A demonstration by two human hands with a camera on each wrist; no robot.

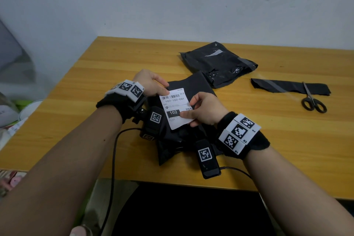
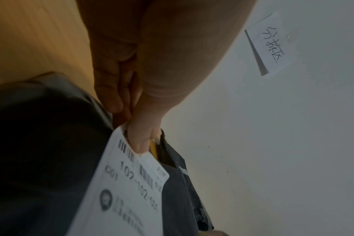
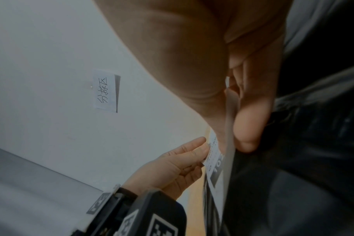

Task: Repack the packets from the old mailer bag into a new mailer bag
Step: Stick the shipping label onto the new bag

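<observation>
A white shipping label printed "102-102-C01" is held above a black mailer bag lying in front of me on the table. My left hand pinches the label's upper left corner between thumb and fingers. My right hand pinches the label's right edge and lower part. A second black mailer bag with a grey strip lies crumpled further back on the table. Packets cannot be seen.
A cut-off black strip lies at the right with black-handled scissors on it. The wooden table meets a white wall bearing a handwritten note. Clutter sits off the table's left edge. Cables trail from both wrist cameras.
</observation>
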